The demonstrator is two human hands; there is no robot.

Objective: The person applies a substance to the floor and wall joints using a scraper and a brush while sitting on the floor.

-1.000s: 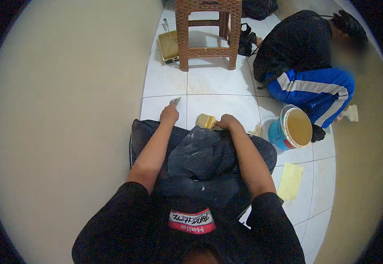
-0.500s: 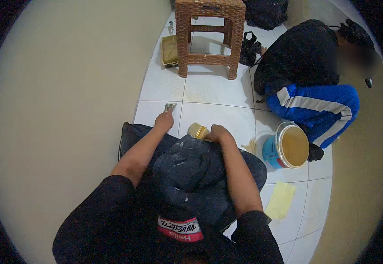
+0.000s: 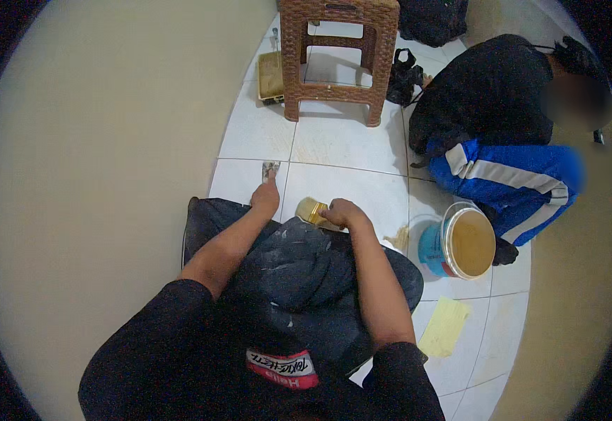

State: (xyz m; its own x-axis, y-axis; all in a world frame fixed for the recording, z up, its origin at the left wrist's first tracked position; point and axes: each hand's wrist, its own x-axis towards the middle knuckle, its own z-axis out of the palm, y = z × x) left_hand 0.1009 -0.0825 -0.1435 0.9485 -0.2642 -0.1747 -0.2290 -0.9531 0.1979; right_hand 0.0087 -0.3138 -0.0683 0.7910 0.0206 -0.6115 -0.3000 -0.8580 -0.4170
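Cream wall (image 3: 95,175) fills the left, white tiled floor (image 3: 348,147) beside it. A crouched person in black top and blue trousers (image 3: 495,140) works near the brown woven plastic stool (image 3: 339,59). Blue paint bucket of tan paint (image 3: 458,242) sits right. Right hand (image 3: 344,212) grips a yellow-bristled paintbrush (image 3: 311,210), fingers wrapped round it; left hand (image 3: 266,196) pinches a small grey scraper (image 3: 271,169) against the tile.

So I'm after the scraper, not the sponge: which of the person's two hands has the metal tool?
The left hand, stretched to the tile near the wall, holds the small metal scraper; the right hand grips a yellow block.
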